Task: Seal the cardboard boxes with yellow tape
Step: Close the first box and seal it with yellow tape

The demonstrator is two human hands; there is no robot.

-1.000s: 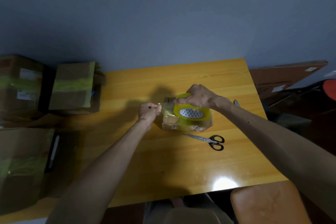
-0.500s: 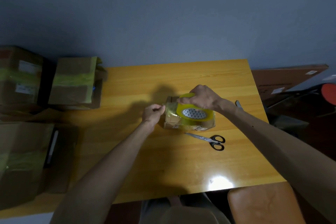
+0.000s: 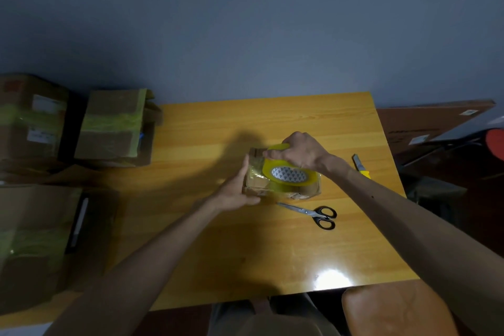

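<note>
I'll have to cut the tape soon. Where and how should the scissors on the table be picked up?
Take the scissors by the black handle loops, coming from above on the right. They lie flat and closed on the table, loops pointing right, blades pointing left toward the small box. The right hand, now gripping the tape roll, is the nearer one.

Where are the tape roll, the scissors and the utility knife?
tape roll [image 3: 289,174], head view, patterned inner core.
scissors [image 3: 307,212], head view, near the pivot.
utility knife [image 3: 360,166], head view, mid-body.
</note>
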